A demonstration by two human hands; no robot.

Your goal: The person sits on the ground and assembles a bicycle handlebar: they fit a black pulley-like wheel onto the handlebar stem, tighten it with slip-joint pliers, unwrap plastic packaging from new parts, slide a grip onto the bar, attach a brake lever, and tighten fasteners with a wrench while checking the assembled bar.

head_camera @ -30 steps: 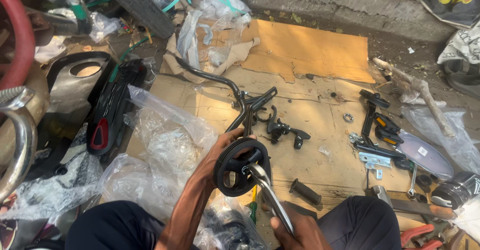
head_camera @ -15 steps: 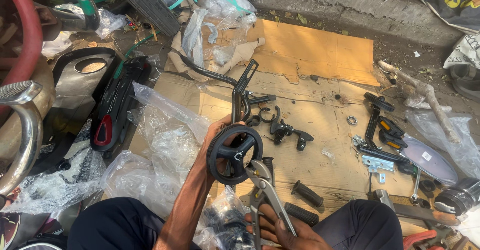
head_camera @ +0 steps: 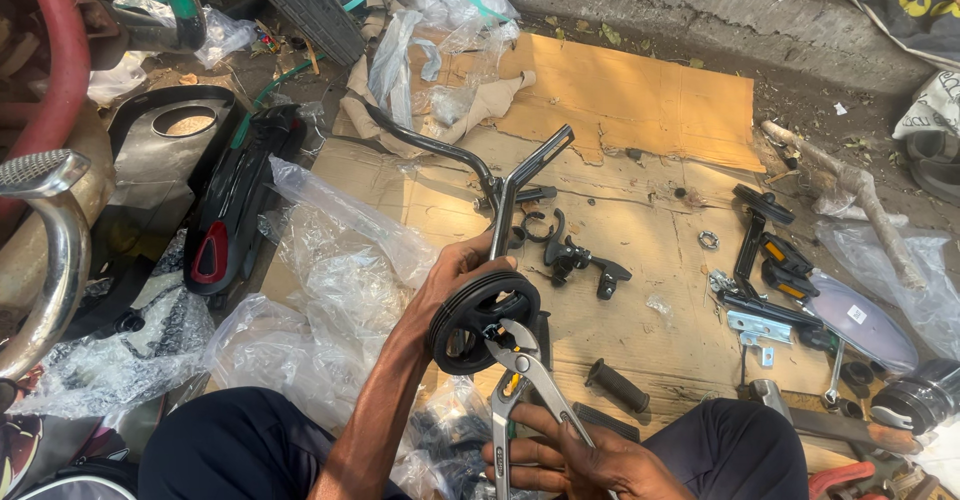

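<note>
Fingers (head_camera: 455, 270) of left hand (head_camera: 450, 285) clamped on small black wheel (head_camera: 483, 322); right hand (head_camera: 575, 455) closed on pliers (head_camera: 515, 385) gripping hub. Fitting unfinished; pedals (head_camera: 780, 265) loose on cardboard (head_camera: 640, 100).

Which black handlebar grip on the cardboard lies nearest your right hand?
The loose grip just right of the pliers, close to the right hand; the other one lies partly hidden nearer the knee.

A small wheel (head_camera: 484, 322) sits before the person, on the near end of a bent frame (head_camera: 500, 200) that runs away over the cardboard (head_camera: 620, 110). Plastic wrapping (head_camera: 330, 260) lies left of it, loose pedals (head_camera: 785, 265) and brackets (head_camera: 760, 328) right, and pliers (head_camera: 512, 380) meet the wheel from below.
</note>
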